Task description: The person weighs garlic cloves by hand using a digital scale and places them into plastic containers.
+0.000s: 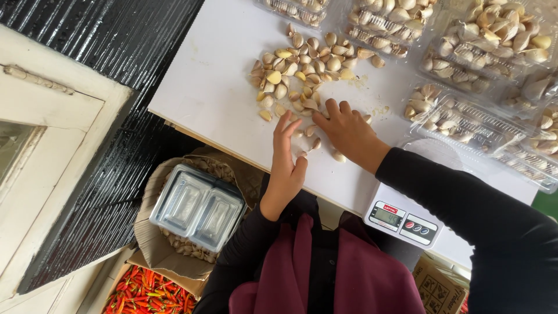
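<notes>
A loose pile of garlic cloves [302,64] lies on a white table [215,81]. My right hand [349,134] rests palm down at the pile's near edge, with its fingers spread over a few cloves. My left hand [286,163] stands on its edge at the table's front rim, fingers straight and slightly cupped, facing the right hand. A few single cloves [314,142] lie between the two hands. Neither hand grips anything.
Clear plastic boxes filled with garlic [488,35] crowd the far right of the table. A white digital scale [401,218] sits at the front edge. Below the table are a box with empty clear containers [197,206] and red chillies [148,293].
</notes>
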